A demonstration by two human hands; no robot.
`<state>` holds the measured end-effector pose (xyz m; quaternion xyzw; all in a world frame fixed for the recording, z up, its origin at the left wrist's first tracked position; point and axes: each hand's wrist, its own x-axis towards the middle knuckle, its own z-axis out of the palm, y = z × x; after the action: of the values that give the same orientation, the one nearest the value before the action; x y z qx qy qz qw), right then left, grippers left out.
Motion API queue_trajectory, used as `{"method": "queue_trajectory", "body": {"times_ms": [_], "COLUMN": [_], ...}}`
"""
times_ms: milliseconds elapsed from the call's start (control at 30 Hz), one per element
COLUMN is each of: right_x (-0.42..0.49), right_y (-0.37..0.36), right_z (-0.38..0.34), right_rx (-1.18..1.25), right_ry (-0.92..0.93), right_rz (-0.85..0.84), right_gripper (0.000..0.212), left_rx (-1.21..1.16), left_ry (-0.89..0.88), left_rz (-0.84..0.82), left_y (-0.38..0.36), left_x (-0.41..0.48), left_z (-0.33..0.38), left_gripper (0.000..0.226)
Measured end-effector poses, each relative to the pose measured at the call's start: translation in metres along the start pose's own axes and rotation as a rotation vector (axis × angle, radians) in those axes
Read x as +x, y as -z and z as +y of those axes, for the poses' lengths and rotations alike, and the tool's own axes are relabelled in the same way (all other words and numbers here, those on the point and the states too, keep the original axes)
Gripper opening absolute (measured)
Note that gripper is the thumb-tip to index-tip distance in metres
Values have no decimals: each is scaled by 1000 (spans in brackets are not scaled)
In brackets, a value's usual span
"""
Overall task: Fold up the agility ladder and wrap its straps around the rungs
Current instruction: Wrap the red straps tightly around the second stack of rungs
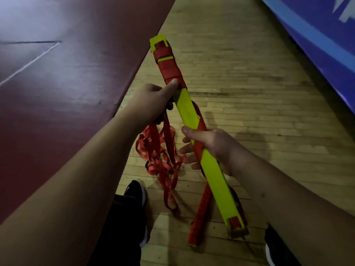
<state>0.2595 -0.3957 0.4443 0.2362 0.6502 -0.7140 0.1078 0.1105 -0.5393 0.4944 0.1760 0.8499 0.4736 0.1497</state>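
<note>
yellow rungs [192, 112] gripped between left hand [153, 102] at wrapped strap [170, 69] and right hand [209, 146] mid-bundle

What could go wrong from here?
1. The loose strap tangle hanging under the left hand could knot or snag when pulled in.
2. The wound strap on the rungs looks pinned only by that hand's thumb; easing off may unwind it.
3. The right hand holds one slack diagonal turn, which may slip.
</note>
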Motion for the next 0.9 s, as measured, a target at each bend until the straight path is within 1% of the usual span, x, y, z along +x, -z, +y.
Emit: {"method": "queue_trajectory", "body": {"times_ms": [67, 100, 167, 233, 300, 333, 433, 500, 533, 600, 700, 767, 900], "right_x": [-1, -1, -3, -6, -8, -10, -12, -17, -20, -22, -21, -18, -15], "right_y": [1, 2, 5, 10, 14, 16, 15, 11, 10, 9, 10, 11, 10], "right_z": [0, -1, -4, -9, -13, -13, -3, 1, 0, -5, -10, -8, -5], "right_rx": [-24, -30, -37, 0, 93, 170, 440, 500, 508, 497, 478, 411, 311], "right_ry": [6, 4, -13, -28, -21, -14, -41, -82, -79, -65, -71, -65, -42], "right_rz": [-3, -17, -93, -201, -281, -323, -507, -624, -640, -596, -541, -469, -354], "right_gripper": [53, 54, 55, 69, 86, 88, 87, 89, 90, 84, 73, 70, 66], "left_rx": [52, 14, -133, -252, -355, -412, -573, -603, -580, -497, -315, -198, -76], "left_ry": [-41, -37, 0, 11, -27, -56, -122, -146, -157, -161, -131, -113, -72], "left_rz": [12, 11, -16, -64, -135, -177, -264, -276, -277, -266, -202, -183, -155], "left_y": [0, -1, 0, 3, 6, 7, 5, 4, 3, 5, 8, 10, 13], "left_x": [-1, 0, 1, 2, 2, 2, 0, 2, 2, 3, 4, 3, 0], "left_z": [-3, -4, -4, -1, 2, 3, 5, 5, 5, 3, 0, -1, -2], "left_gripper": [63, 62, 57, 46, 38, 36, 37, 37, 38, 40, 42, 42, 45]}}
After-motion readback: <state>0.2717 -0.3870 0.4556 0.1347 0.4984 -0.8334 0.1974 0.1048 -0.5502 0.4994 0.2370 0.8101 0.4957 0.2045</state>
